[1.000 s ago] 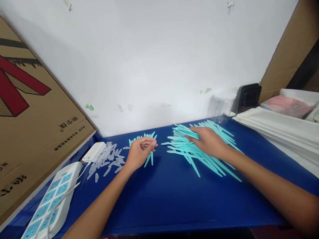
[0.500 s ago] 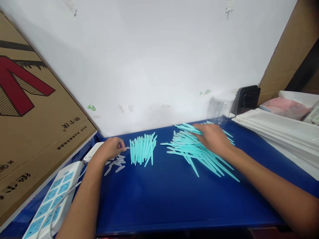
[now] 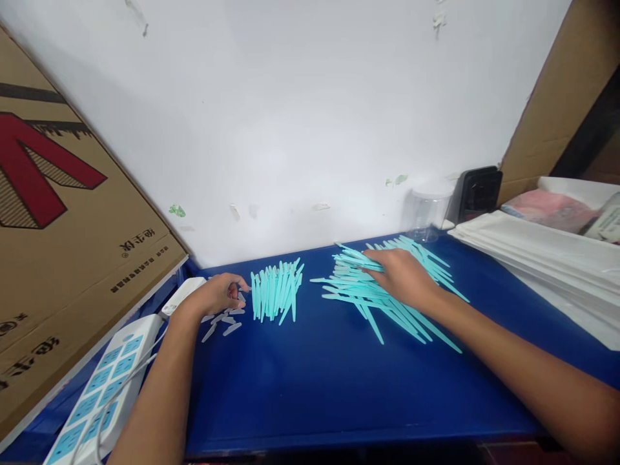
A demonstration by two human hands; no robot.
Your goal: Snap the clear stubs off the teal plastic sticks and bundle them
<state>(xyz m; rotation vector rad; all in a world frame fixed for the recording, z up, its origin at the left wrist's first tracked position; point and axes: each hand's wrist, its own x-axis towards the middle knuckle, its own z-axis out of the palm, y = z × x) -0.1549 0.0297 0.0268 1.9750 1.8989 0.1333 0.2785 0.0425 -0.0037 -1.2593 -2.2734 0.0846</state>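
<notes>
Curling over the clear pieces, the left hand in the head view has thumb and forefinger apart; whether it touches one, I cannot tell. The pieces lie below its fingertips, far nearer it than the right hand, which pinches turquoise sticks jutting leftward, long axes mostly crosswise; a stick row pointing away lies between the hands, just beside the left

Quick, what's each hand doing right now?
Left hand: curled over clear pieces; can't tell whether it's holding one.
Right hand: closed, holding some turquoise sticks.
</notes>
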